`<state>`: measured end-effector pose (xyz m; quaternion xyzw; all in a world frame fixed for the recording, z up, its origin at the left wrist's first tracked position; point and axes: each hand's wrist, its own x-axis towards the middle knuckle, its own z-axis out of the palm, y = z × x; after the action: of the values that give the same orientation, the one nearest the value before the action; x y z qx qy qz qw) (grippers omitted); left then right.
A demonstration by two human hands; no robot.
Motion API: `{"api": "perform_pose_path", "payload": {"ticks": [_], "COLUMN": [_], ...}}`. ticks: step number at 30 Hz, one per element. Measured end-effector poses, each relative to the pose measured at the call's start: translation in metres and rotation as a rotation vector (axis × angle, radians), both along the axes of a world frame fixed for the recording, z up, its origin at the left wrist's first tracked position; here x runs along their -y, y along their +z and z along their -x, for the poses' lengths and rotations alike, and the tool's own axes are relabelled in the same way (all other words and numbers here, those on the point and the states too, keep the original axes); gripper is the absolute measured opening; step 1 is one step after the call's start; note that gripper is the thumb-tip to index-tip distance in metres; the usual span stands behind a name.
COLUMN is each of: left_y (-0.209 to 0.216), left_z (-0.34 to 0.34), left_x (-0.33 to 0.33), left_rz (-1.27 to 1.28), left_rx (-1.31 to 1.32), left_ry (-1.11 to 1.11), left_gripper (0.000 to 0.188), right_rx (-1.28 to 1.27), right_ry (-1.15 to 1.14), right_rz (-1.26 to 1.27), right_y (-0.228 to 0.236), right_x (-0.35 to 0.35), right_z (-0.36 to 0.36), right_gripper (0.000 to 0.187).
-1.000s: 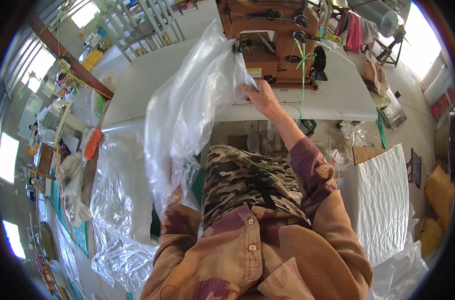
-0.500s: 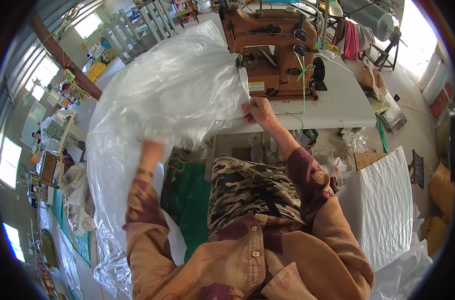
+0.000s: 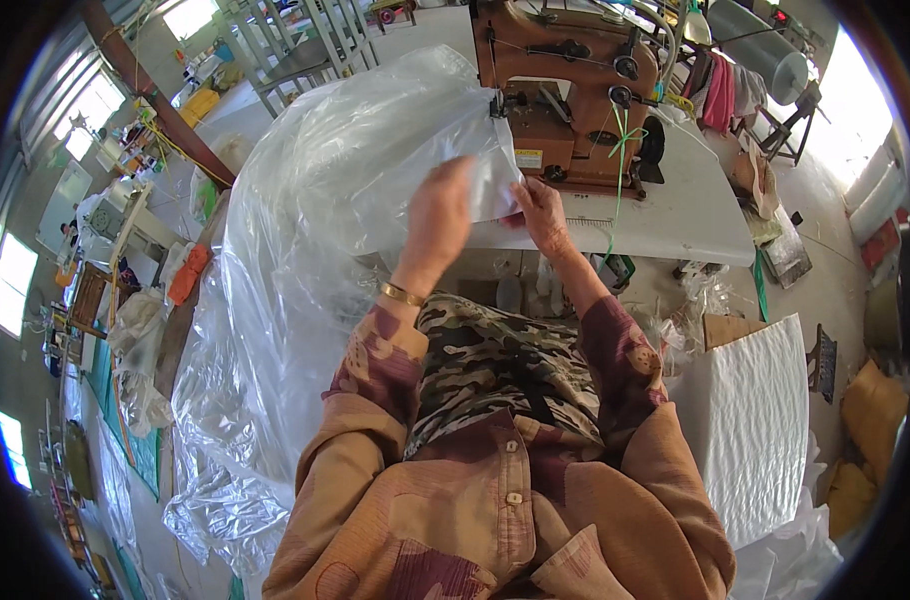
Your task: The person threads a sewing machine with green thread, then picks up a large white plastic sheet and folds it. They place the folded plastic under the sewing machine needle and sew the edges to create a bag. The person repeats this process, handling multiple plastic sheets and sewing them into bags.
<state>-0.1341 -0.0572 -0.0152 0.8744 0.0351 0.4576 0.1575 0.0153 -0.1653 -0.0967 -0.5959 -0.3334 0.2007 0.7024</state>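
Note:
A large translucent plastic sheet (image 3: 315,170) spreads over the left part of the sewing table and hangs down beside my legs. Its right edge runs under the needle area of a brown sewing machine (image 3: 575,150). My right hand (image 3: 545,212) pinches that edge at its near corner, just in front of the machine. Smeared by motion, my left hand (image 3: 440,215) is over the sheet to the left of my right hand; its fingers are too blurred to read. A green thread (image 3: 621,170) hangs from the machine's front.
The white table (image 3: 675,235) reaches right of the machine, with ruler markings along its near edge. A stack of white sheets (image 3: 750,430) stands to my right. Crumpled clear plastic (image 3: 220,490) lies on the floor at left. A grey chair (image 3: 300,65) stands beyond the table.
My left hand has moved right and up, from the sheet's near left part to close by my right hand. My right hand still pinches the sheet's edge. The view has shifted slightly.

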Motion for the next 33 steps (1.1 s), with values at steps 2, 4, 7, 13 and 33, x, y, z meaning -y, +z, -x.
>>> {"api": "perform_pose_path", "payload": {"ticks": [2,4,7,13,33], "left_y": [-0.012,-0.002,0.021,0.004,0.004], "left_z": [0.013,0.029,0.054,0.075,0.093], "left_x": [-0.021,-0.022,-0.018,-0.079,-0.027], "left_rz": [0.101,-0.017,-0.38,0.378,0.197], "left_rx": [0.022,0.015,-0.045,-0.363,0.24], "left_ry": [0.138,0.338,0.618,0.274,0.475], "left_gripper": [0.039,0.044,0.047,0.019,0.037], "right_rx": [0.026,0.041,0.151,0.401,1.346], "right_ry": [0.002,-0.012,-0.07,-0.22,-0.147], "right_rz": [0.105,0.168,0.198,0.268,0.726], "right_y": [0.004,0.006,0.004,0.024,0.113], "right_x": [0.003,0.006,0.009,0.008,-0.028], "right_z": [-0.005,-0.008,-0.012,0.0,0.04], "right_gripper": [0.036,0.035,0.034,0.032,0.04]}}
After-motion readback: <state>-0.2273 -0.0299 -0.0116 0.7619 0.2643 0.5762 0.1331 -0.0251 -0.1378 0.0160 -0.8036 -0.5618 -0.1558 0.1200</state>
